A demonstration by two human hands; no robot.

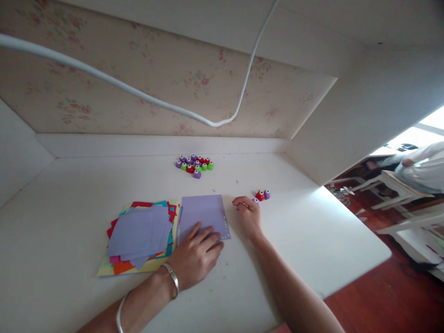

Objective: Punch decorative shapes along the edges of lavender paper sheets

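A purple sheet of paper (204, 208) lies on the white desk, with small cut-out holes along its right and lower edges. My left hand (198, 254) lies over the sheet's lower part, its fingers stretched out and slightly spread. Just right of the sheet, my right hand (248, 215) rests on the desk with its fingers curled in; whatever they may hold is hidden. Close behind that hand are a red craft punch (260, 195) and a purple craft punch (267, 194), and another purple one (255, 201) is partly covered by the hand.
Left of the sheet lies a pile of coloured papers (138, 231), purple on top. Several small red, green and purple punches (197, 163) stand together near the back wall. A white cable (149, 98) hangs across the top. At far right, a person (425, 166) sits beside a stool.
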